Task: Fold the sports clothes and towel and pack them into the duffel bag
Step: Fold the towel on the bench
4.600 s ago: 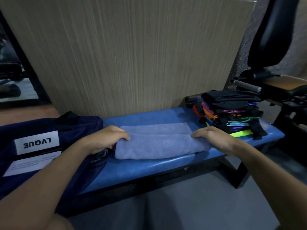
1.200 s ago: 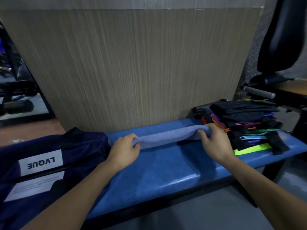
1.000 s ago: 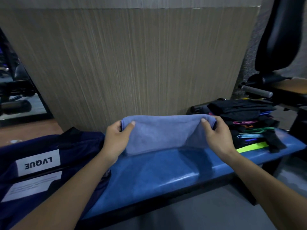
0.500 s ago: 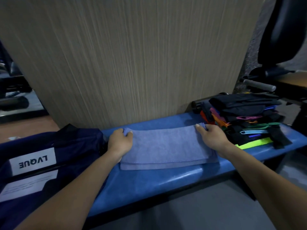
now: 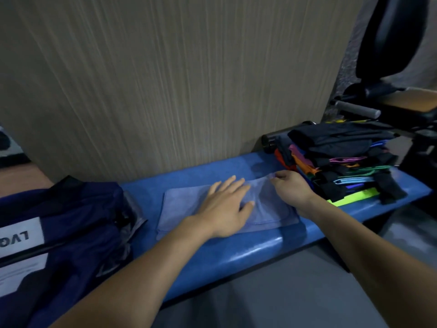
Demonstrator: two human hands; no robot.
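Half a second ago both hands held the towel's far corners; now the left hand [image 5: 224, 207] has slid to the middle of the towel [image 5: 182, 209] and lies flat on it, fingers straight and spread, while the right hand [image 5: 292, 189] pinches the far right corner and lifts it slightly off the worktop [image 5: 248, 249]. That is the only grip at work: the right fingers are curled on cloth, the left hand is pressing and has hold of nothing. The towel lies folded in a long rectangle across the middle of the blue padded worktop, its near edge set back from the worktop's front lip, with a bare blue strip in front of it and another behind it up to the wood-grain panel [image 5: 165, 79]. To the left, the navy duffel bag [image 5: 71, 233] sits on the worktop's end, near the towel but apart from it; its white label shows upside-down letters "LVQ", the rest cut off by the frame edge, and a second white tag below has print too small to read. To the right, the stack of folded sports clothes [image 5: 343, 162] stands just beside the right hand.
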